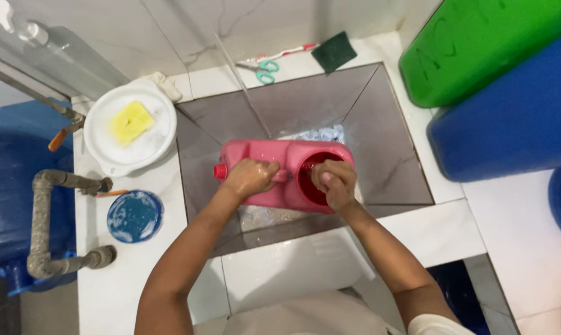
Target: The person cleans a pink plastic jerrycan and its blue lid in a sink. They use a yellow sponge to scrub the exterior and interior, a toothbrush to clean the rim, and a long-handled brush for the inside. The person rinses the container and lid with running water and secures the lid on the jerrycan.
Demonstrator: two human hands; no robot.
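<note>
A pink jerrycan (274, 170) with a red cap (220, 171) lay in a grey sink (386, 142); a yellow sponge (131, 121) sat in a white bowl (159, 105); green-handled scissors (265, 69) rested nearby.

Right hand's (334, 182) fingertips inside jug (274, 162)

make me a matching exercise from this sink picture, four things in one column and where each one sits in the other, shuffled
Things
1. yellow sponge
2. pink jug
3. scissors
4. blue lid

Places
A. on the ledge behind the sink, beside a toothbrush
B. flat on the white counter, near the grey pipe
C. in the white bowl
D. over the sink, held by the left hand and the right hand

Pairs: 1-C, 2-D, 3-A, 4-B
</note>
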